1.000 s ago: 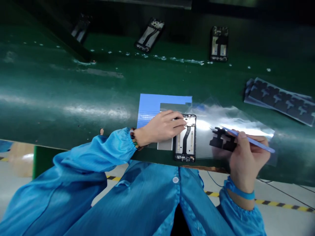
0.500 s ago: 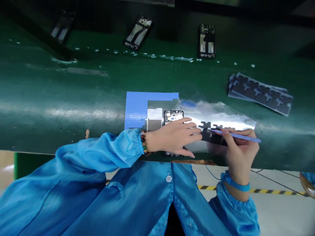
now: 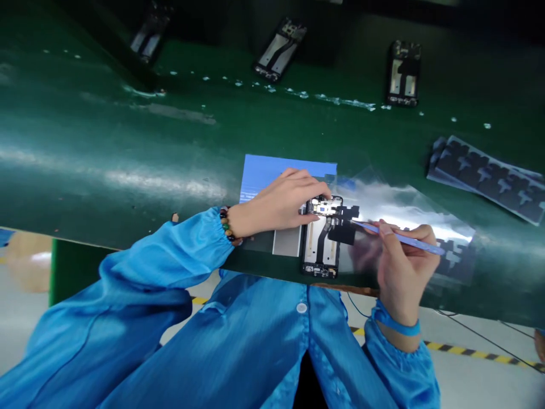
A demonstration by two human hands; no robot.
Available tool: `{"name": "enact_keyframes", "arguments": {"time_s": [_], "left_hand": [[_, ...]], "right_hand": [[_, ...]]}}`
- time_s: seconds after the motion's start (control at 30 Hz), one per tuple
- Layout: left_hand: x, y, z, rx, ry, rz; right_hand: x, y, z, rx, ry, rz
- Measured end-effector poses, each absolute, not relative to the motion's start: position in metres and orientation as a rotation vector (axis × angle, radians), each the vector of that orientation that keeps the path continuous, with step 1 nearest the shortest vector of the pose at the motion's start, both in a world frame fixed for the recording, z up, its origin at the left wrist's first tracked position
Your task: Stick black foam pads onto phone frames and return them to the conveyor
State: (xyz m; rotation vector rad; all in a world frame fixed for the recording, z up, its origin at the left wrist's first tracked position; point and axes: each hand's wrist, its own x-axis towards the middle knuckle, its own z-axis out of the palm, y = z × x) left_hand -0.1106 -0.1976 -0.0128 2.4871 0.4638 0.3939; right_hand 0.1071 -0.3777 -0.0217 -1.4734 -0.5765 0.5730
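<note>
Black sticker (image 3: 344,223) moved onto phone frame (image 3: 321,236); right hand (image 3: 400,267) grips tweezers (image 3: 398,237).

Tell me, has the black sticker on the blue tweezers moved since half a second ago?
Yes. The black sticker went left, off the clear sheet, and now overlaps the phone frame.

The green belt (image 3: 128,159) past the left hand (image 3: 276,207) is smooth and shiny. Under the right hand (image 3: 402,267) lies clear, glossy plastic film (image 3: 409,207). The sleeve (image 3: 187,250) is slick blue cloth.
</note>
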Motion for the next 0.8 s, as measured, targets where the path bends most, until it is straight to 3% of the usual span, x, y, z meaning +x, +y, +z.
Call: {"name": "enact_keyframes", "arguments": {"time_s": [0.8], "left_hand": [[-0.11,-0.202,-0.025,2.394,0.508,0.462]], "right_hand": [[0.089,-0.361,-0.024,-1.609,-0.64,0.584]]}}
